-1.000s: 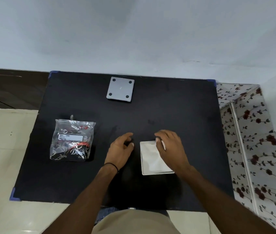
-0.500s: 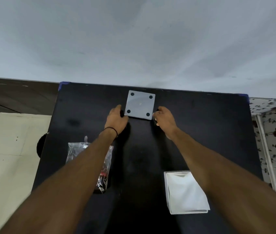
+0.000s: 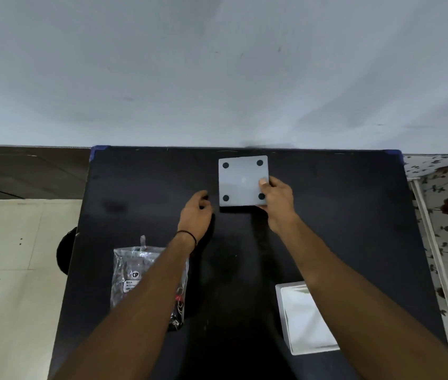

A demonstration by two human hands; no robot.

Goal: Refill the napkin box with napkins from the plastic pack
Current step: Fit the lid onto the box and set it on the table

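Observation:
A grey square box part with four black round feet (image 3: 240, 179) is at the far middle of the black table (image 3: 340, 215), lifted a little and tilted toward me. My right hand (image 3: 277, 201) grips its right near corner, thumb on top. Just left of that part, my left hand (image 3: 196, 212) is loosely curled, not touching it and holding nothing. The white open napkin box (image 3: 305, 319) with white napkins inside sits near right, partly behind my right forearm. The clear plastic pack (image 3: 135, 275) lies near left, partly under my left forearm.
A pale wall rises right behind the table's far edge. A cabinet with a floral cover (image 3: 447, 229) stands to the right of the table. Tiled floor (image 3: 11, 270) lies to the left, with a dark round object (image 3: 65, 250) by the table's left edge.
My left hand has let go of the grey footed part and drawn back. My right hand has closed on its right corner and the part has shifted right and tilted up.

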